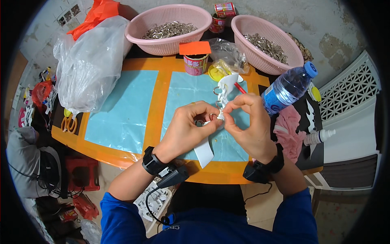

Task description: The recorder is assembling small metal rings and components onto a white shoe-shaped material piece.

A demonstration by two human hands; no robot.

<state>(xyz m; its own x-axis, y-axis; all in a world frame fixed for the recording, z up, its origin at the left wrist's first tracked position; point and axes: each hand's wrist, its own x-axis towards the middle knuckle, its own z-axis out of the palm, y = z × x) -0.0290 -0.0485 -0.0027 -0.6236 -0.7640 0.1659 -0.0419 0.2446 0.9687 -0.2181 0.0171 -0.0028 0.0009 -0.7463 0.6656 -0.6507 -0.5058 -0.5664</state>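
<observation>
A white strip (228,82) with metal rings along it stands out over the blue sheet, its lower end (204,153) hanging below my left hand. My left hand (190,128) is closed round the middle of the strip, with rings (212,116) between its fingers. At the strip's edge my right hand (252,129) pinches thumb and forefinger together; what lies between the tips is too small to make out. A red stick-like thing (240,87) shows just beyond my right fingers. Close by sits a yellow lid (217,73).
Two pink baskets (140,42) (239,34) of metal rings stand at the back. Between them is a pink tub (196,66). A plastic bag (87,69) and orange-handled scissors (69,124) lie left; a water bottle (280,97), pink cloth (289,132) and white small bottle (319,137) are right.
</observation>
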